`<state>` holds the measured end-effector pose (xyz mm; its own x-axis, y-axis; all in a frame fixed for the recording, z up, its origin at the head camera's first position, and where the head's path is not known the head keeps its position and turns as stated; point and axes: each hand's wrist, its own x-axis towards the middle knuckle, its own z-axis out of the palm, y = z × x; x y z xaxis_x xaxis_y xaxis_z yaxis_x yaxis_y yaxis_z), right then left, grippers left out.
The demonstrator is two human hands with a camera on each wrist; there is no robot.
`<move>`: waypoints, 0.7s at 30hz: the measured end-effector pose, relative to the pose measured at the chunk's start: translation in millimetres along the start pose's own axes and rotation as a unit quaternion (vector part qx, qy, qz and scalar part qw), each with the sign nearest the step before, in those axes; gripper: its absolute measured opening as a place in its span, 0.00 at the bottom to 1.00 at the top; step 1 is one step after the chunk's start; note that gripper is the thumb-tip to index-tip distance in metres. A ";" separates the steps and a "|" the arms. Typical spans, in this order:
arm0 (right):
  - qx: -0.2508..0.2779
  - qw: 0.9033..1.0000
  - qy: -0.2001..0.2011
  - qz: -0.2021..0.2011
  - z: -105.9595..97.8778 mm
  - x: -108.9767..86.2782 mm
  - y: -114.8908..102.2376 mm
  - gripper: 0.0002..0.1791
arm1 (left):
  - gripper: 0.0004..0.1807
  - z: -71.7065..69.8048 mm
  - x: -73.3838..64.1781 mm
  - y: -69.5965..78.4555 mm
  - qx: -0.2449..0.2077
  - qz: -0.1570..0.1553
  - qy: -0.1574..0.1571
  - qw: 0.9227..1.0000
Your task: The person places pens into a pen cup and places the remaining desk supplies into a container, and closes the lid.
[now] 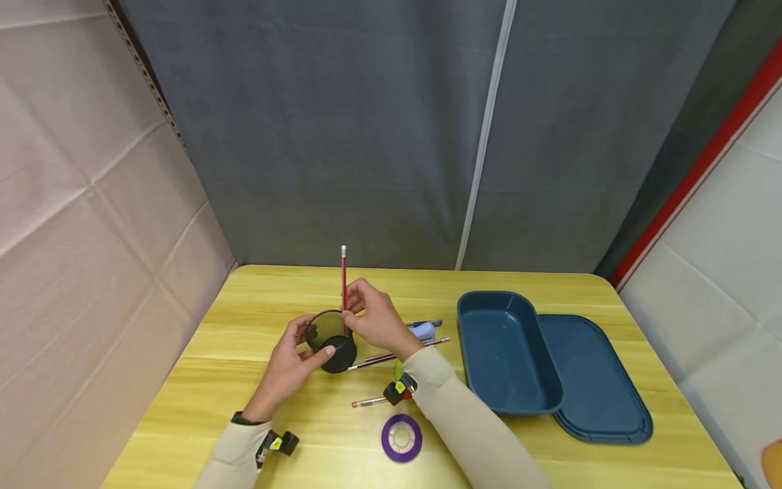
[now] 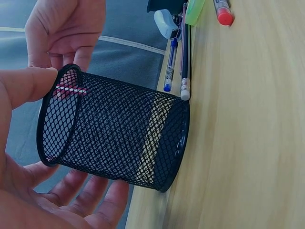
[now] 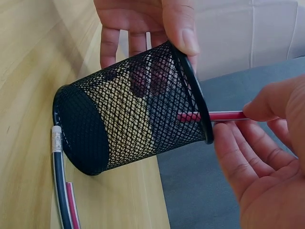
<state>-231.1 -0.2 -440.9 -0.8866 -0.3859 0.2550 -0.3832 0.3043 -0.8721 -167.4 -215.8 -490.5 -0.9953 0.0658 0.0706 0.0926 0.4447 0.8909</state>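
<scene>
A black mesh pen cup (image 1: 338,356) stands near the table's left side, its mouth up. My left hand (image 1: 292,363) holds it near the rim, thumb on one side and fingers on the other. Between the thumb and fingers of my right hand (image 1: 377,319) is a red striped pencil (image 1: 344,275), white eraser end up. Its lower end is inside the mouth of the mesh cup, showing through the wall in the right wrist view. Beside the cup's base lie a black pencil (image 3: 59,174) with a white eraser and a red striped one (image 3: 72,202).
A blue pen (image 2: 170,67), a light blue object (image 1: 424,331) and a green item (image 2: 194,12) lie right of the cup. Nearer are a red-ended pen (image 1: 366,403) and a purple tape roll (image 1: 417,438). Rightward sit a dark blue bin (image 1: 510,367) and its lid (image 1: 601,380).
</scene>
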 end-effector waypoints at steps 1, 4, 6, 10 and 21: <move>0.002 1.000 0.001 0.002 0.3 -0.1 1.0 0.16 | 0.44 0.1 -0.2 0.4 0.001 0.001 0.000 1.000; 0.003 1.000 0.003 0.004 0.4 -0.4 3.1 0.15 | 0.44 0.6 -0.7 1.4 0.000 0.004 0.001 1.000; 0.000 1.000 0.005 0.006 0.2 -0.5 3.5 0.15 | 0.44 0.8 -0.6 2.1 -0.001 0.004 0.000 1.000; -0.009 1.000 0.008 0.003 -0.9 -1.6 3.6 0.15 | 0.43 1.1 -0.3 2.3 -0.001 0.004 0.002 1.000; -0.034 0.999 0.003 0.005 -6.6 -6.0 2.8 0.13 | 0.44 1.4 0.4 -1.5 0.002 0.001 0.005 1.000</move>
<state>-228.6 8.7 -442.1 -0.8915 -0.3782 0.2492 -0.3915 0.3668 -0.8439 -167.9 -215.2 -492.5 -0.9955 0.0569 0.0763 0.0938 0.4491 0.8886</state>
